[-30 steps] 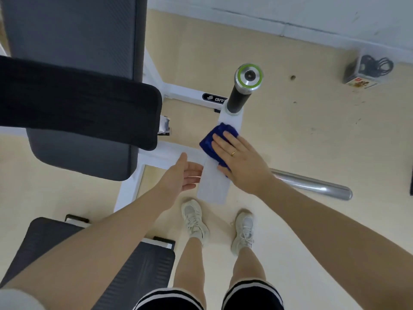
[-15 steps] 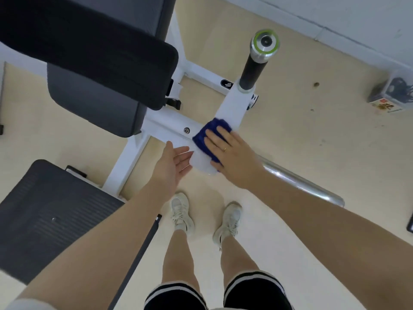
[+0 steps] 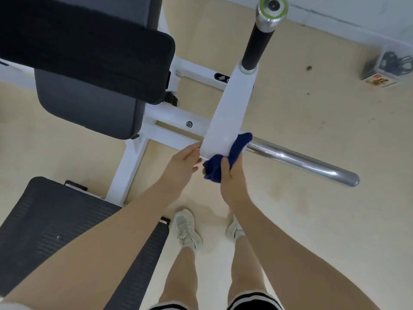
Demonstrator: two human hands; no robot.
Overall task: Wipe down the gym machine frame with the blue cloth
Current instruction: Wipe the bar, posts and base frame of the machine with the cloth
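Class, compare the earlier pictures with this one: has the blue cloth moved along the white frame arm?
Yes. The blue cloth has slid from the top face of the white frame arm to its near end, farther from the black grip.

The right hand (image 3: 232, 180) grips the blue cloth (image 3: 225, 158) against the near end of the white frame arm (image 3: 228, 117), while the left hand (image 3: 181, 166) touches that end beside it, above the chrome bar (image 3: 308, 163).
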